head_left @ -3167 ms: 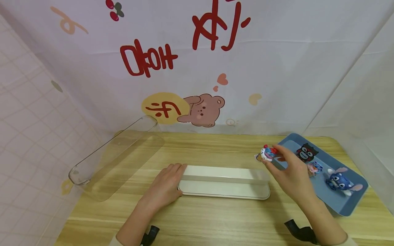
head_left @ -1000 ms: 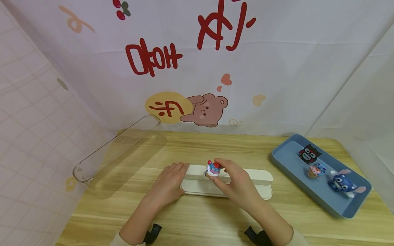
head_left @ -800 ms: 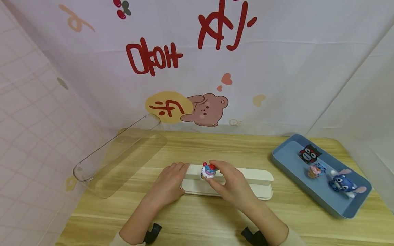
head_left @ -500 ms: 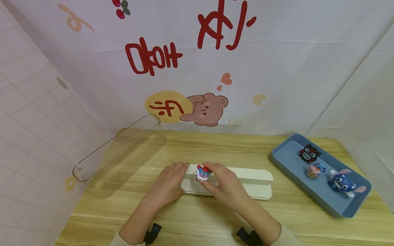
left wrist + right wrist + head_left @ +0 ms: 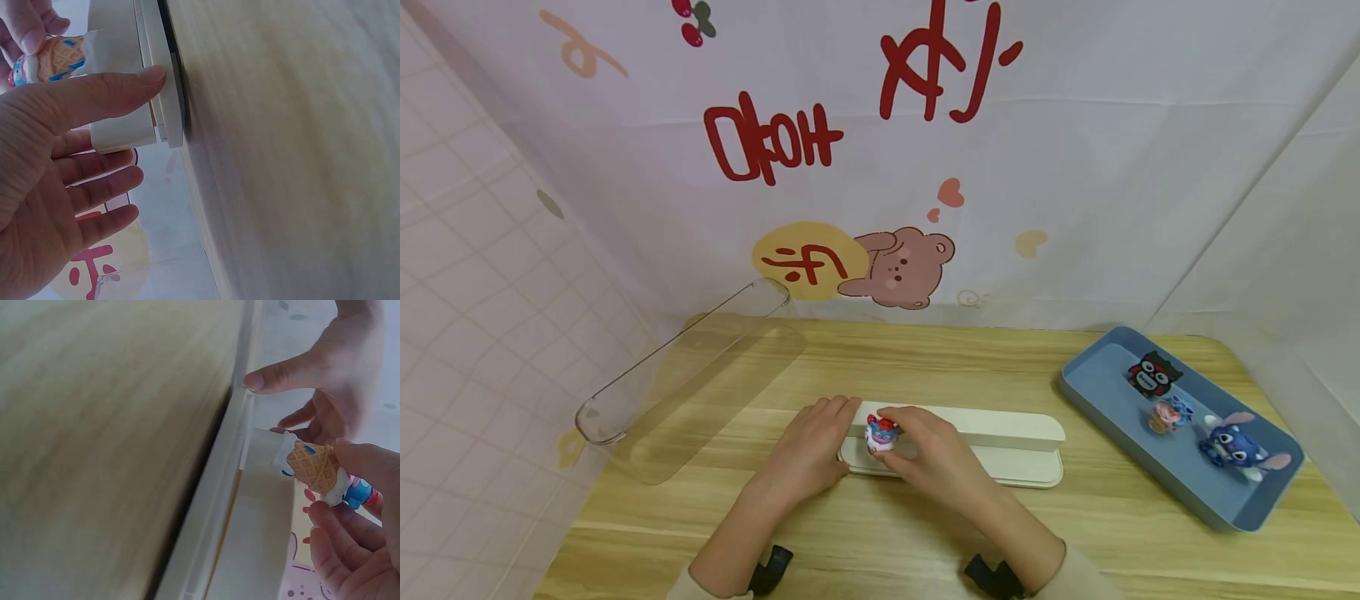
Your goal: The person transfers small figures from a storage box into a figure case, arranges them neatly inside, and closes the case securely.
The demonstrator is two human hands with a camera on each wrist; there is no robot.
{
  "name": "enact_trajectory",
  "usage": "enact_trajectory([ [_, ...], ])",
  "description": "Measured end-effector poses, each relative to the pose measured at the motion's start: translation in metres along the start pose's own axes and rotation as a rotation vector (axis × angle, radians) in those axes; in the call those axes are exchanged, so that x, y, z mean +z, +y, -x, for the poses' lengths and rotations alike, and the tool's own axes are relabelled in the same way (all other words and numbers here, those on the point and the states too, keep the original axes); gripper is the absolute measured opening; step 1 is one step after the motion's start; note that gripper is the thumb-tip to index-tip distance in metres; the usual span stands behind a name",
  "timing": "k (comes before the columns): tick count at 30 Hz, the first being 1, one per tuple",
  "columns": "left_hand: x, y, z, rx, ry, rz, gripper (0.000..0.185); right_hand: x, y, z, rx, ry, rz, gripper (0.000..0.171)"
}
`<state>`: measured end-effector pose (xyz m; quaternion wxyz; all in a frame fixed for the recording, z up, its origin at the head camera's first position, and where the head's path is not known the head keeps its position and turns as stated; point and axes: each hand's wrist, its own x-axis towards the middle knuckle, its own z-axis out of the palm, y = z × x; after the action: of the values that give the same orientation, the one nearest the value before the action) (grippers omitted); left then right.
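My right hand (image 5: 942,457) pinches an ice-cream-cone figurine (image 5: 881,434) between thumb and fingers, close over the left part of a long white two-step display base (image 5: 1026,465). The figurine has a tan waffle cone (image 5: 312,467) with a white foot, and a blue character with a red top. Its cone end points at the upper step in the right wrist view. My left hand (image 5: 805,442) grips the base's left end, with the thumb on the front edge and the fingers behind. In the left wrist view, the left hand (image 5: 56,150) partly hides that end.
To the right stands a blue tray (image 5: 1138,467) holding an owl figure (image 5: 1153,374), a small pink and blue figurine (image 5: 1170,414) and a blue long-eared figurine (image 5: 1236,442). A clear plastic cover (image 5: 677,392) lies at the left on the wooden table (image 5: 880,533).
My right hand has carried the cone figurine from beside the blue tray leftward, and then down close to the base's left part. My left hand has stayed on the base's end.
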<state>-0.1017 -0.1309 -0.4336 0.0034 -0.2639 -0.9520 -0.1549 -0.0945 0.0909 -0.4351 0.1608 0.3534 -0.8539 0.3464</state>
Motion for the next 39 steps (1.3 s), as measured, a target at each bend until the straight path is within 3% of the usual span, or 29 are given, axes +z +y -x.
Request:
enact_trajectory([
  [10, 0.0, -0.001, 0.001, 0.01, 0.004, -0.007, 0.088, 0.007, 0.003, -0.001, -0.031, -0.042, 0.098, 0.049],
  [39, -0.001, -0.002, 0.001, 0.015, 0.003, -0.015, 0.091, 0.013, -0.003, -0.009, 0.005, -0.12, 0.164, 0.052],
])
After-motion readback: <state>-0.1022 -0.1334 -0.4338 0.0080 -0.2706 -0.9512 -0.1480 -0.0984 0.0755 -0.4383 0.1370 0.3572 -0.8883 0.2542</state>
